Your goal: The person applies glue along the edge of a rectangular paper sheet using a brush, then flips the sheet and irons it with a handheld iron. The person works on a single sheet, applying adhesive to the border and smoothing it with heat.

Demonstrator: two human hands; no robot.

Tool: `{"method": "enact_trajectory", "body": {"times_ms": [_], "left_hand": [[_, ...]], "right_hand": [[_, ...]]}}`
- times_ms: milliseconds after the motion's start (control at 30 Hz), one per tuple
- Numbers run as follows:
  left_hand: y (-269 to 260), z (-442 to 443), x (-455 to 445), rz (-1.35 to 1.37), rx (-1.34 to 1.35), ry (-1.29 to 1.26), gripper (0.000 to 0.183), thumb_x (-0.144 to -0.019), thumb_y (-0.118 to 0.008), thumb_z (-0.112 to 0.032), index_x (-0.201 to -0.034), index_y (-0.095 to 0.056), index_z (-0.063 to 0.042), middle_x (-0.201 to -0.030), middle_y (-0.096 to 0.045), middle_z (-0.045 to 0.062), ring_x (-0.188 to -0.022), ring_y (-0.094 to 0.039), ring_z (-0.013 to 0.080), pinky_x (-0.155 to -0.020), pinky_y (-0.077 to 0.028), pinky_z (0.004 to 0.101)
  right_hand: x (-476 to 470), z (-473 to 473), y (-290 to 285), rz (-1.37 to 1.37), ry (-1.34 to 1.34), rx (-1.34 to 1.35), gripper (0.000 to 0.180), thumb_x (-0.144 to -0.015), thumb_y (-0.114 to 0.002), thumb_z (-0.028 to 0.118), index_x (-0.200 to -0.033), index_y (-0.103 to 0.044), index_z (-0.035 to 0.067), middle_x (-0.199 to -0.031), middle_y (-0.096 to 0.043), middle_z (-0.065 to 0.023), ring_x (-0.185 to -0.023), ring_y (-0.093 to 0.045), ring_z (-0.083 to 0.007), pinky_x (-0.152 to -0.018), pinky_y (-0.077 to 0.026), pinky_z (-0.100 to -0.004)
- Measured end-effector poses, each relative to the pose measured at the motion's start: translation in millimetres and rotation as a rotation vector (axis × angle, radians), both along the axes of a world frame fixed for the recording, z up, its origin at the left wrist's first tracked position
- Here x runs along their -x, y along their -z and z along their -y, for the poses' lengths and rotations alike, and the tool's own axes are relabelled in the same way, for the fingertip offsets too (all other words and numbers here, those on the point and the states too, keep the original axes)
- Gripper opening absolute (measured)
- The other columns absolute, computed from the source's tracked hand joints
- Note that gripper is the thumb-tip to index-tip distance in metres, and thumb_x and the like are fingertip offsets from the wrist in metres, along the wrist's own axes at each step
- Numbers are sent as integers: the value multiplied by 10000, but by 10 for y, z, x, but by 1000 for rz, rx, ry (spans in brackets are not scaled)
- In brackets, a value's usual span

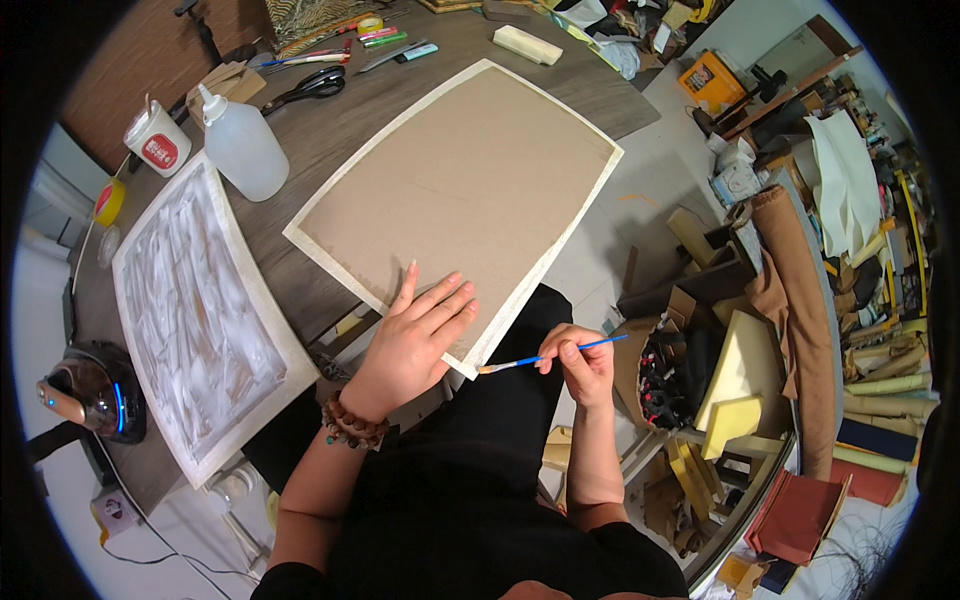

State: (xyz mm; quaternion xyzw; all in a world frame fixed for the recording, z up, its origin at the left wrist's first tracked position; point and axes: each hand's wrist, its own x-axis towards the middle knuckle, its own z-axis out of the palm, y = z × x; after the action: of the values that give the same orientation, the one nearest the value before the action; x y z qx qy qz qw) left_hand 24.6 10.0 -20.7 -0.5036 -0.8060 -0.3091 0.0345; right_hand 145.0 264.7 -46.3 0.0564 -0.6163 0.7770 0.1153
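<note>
A tan board with a pale cream border (457,187) lies on the dark wooden table, its near corner jutting past the edge over my lap. My left hand (420,330) rests on its near part, fingers spread. Between the fingers and thumb of my right hand (577,360) is a thin blue paintbrush (529,361), its bristles at the board's near corner. To the left lies a second board (202,315) with a pale border, its face streaked with a white coating. Behind that board stand a white tub (157,139) and a translucent squeeze bottle (246,146).
Black scissors (311,84), pens and a cream block (527,45) lie along the table's far side. A dark appliance with a blue light (97,394) stands at the left edge. Right of me are a bin of scraps (637,367) and a brown fabric roll (795,315).
</note>
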Motion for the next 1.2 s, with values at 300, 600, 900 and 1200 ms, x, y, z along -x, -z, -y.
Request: {"method": "enact_trajectory", "body": {"times_ms": [300,600,900,1200], "left_hand": [[-1,1,11,12,-13,2,674,-702,-671,13,-1373,-643,-45,-1501,-582,101,-1457,-483,299,-1244,-133,708],[-8,-2,8,11,-22,-8,646,-708,-657,28,-1350,-662,-44,-1481,-600,103,-1445,-499,295,-1243,-138,707],[-6,-3,13,24,-31,-18,647,-714,-646,30,-1356,-664,-55,-1483,-603,91,-1450,-495,283,-1244,-139,704],[4,6,13,26,-19,-11,647,-709,-627,23,-1351,-664,-47,-1488,-599,98,-1453,-492,293,-1244,-141,706]], "right_hand": [[132,43,99,-82,-66,24,242,-1067,-613,158,-959,-694,-42,-908,-700,-144,-738,-664,-172,-688,-549,-304],[49,146,-91,-68,38,-98,262,-1053,-606,114,-846,-667,-36,-794,-697,-152,-700,-655,-185,-666,-539,-312],[-10,212,-115,-93,33,-25,256,-1053,-609,119,-867,-681,-40,-820,-699,-152,-697,-654,-175,-645,-534,-297],[-27,200,-114,-16,93,-62,261,-1063,-577,112,-856,-659,-24,-815,-689,-146,-693,-642,-170,-656,-531,-303]]}}
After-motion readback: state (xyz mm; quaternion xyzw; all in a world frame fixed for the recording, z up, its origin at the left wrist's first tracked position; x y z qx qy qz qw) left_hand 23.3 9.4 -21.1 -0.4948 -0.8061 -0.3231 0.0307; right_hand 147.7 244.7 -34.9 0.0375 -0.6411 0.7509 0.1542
